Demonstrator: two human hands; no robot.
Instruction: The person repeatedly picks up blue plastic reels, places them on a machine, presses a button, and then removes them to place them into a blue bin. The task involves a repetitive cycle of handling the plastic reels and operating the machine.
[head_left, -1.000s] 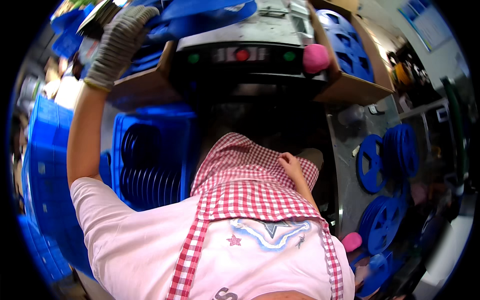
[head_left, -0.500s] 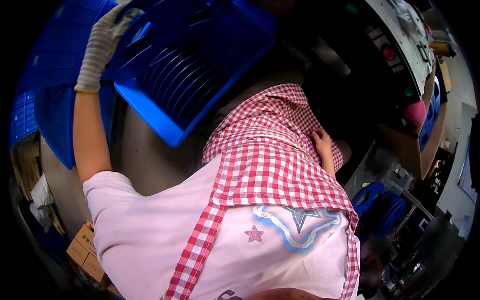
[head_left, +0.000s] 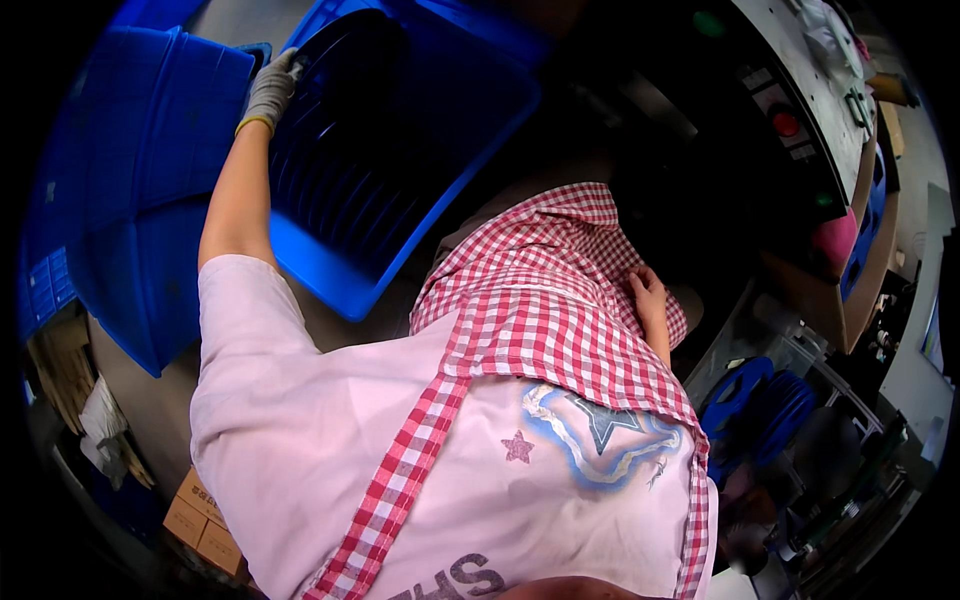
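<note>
1. Clock positions: read from the centre of the head view, 12 at the top.
2. Left hand (head_left: 270,92): between 10 and 11 o'clock, in a grey-white knitted glove with a yellow cuff edge. The fingertips meet the rim of a dark, thin, round disc (head_left: 362,50) at 11 o'clock. Left grip: cannot tell whether it grasps the rim or only touches it.
3. Container: an open, rectangular blue plastic bin (head_left: 322,268) at 11 o'clock. The dark disc is at its upper part. Below it, inside the bin, a row of thin dark discs (head_left: 335,195) stands on edge, side by side.
4. Right hand (head_left: 650,295): bare, at 3 o'clock, resting on the lap against a red-and-white checked cloth apron (head_left: 540,310). Right grip: released, fingers loosely bent.
5. Surroundings: stacked blue plastic crates (head_left: 155,170) at 10 o'clock; a brown cardboard box (head_left: 205,525) at 8 o'clock; a black machine panel with a round red button (head_left: 785,123) at 2 o'clock; blue slotted discs (head_left: 775,412) at 4 o'clock.
</note>
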